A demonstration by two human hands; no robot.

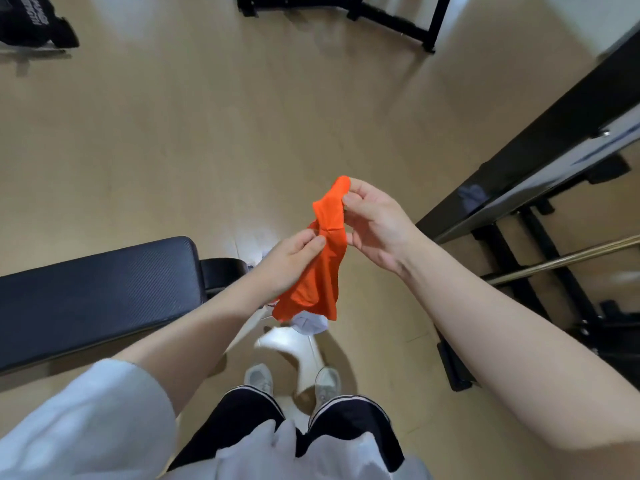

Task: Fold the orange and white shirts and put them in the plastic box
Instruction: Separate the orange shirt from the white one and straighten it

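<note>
We pinch the bunched orange shirt in the air between both hands. Left hand fingers grip its middle; right hand fingers pinch its top edge

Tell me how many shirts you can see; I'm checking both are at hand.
2. The orange shirt hangs pinched between the left hand and right hand. A white shirt shows just below it, mostly hidden.

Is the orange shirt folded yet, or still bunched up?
Bunched, not folded. The orange shirt hangs crumpled in the air, pinched by the left hand and right hand, with twisted creases and no flat, squared layers.
</note>
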